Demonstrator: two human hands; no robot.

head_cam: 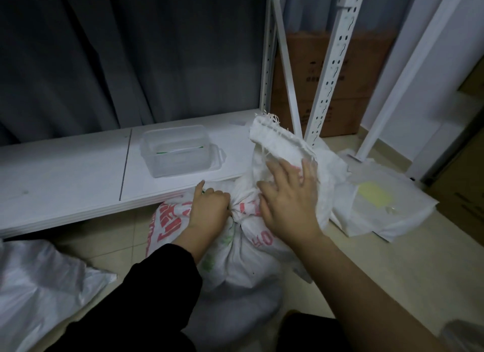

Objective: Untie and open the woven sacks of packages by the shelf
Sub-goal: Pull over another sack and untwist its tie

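My left hand [209, 210] is clenched on the tied neck of the woven sack [235, 252] — fingers curled tight at the knot. My right hand [288, 202] lies flat with fingers spread, pressing the sack's loose frayed top [277, 144] just above the knot. The sack stands on the tiled floor [366, 268] between my knees, against the edge of the low white shelf [65, 184]. A clear plastic box [178, 152] sits on that shelf — a flat white bag [379, 207] lies to the right.
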